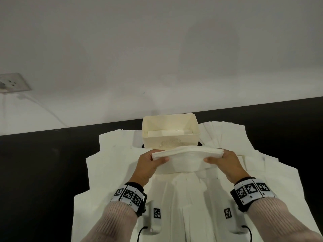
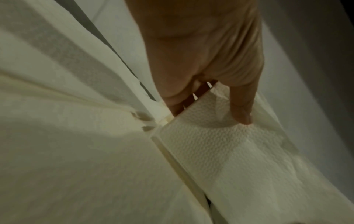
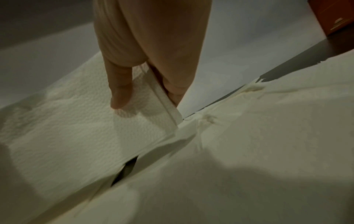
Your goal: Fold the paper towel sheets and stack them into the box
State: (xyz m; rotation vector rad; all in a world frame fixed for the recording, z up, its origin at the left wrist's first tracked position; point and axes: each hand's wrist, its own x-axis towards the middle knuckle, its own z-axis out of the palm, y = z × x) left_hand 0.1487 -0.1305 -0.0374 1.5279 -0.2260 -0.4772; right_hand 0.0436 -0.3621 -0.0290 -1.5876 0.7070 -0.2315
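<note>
White folded paper towel [image 1: 180, 158] pinched by left hand [image 1: 148, 165], right hand [image 1: 225, 163], before box [image 1: 170, 135]

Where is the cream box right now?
In the head view the cream box stands at the table's far edge by the wall, just beyond the folded towel held between the left hand and right hand, with flat sheets around it.
</note>
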